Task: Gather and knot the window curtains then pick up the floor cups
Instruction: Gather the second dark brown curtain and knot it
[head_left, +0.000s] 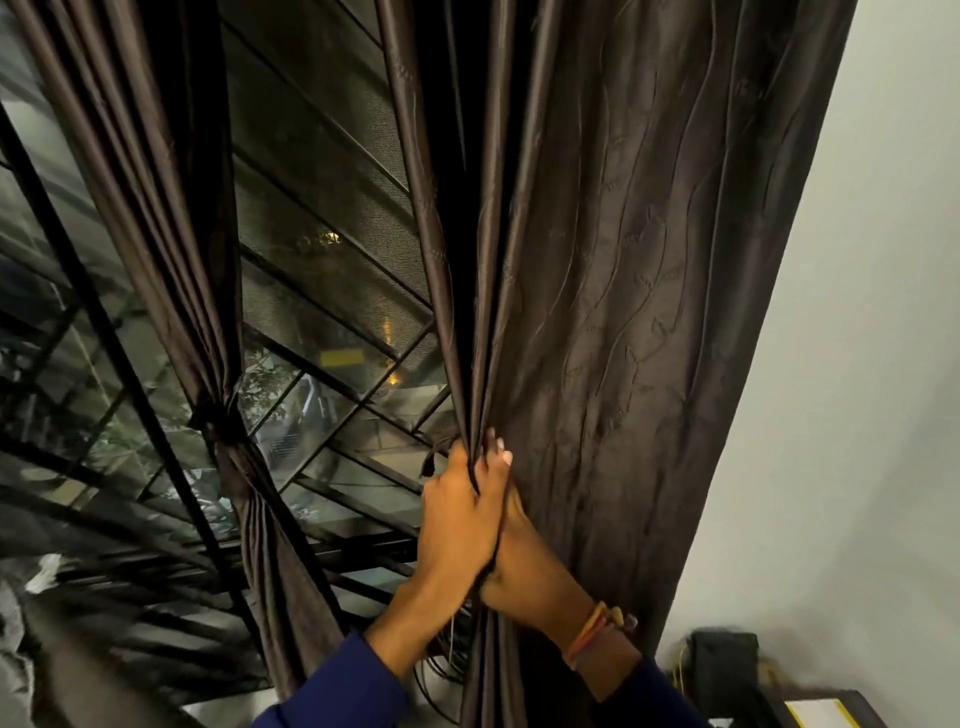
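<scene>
the right curtain (623, 270) is dark brown cloth with a slight sheen, embossed with wavy raised lines and small leaf-like marks. it hangs in long folds against the pale wall (883, 312) on the right. its left edge is bunched into narrow pleats, and both hands grip it there, low in the middle of the view. the left hand (457, 525) has its fingers curled round the gathered folds from the left. the right hand (511, 545) lies pressed against it from the right, fingers wrapped into the same bunch, with pale nails showing at the top. orange and red threads (592, 631) circle the right wrist, and both arms wear dark blue sleeves (337, 691).

the left curtain (156, 208), of the same smooth brown cloth, is already pulled into a tight knot (221, 421) partway down, its tail flaring out below the knot.

between the two curtains shows a window (322, 291) with a fine mesh screen and thin black metal bars crossing at angles.

near the right corner a black boxy object (724, 670) rests against the wall, beside a dark-framed surface with a yellow and white sheet (818, 714). no cups are in view.
</scene>
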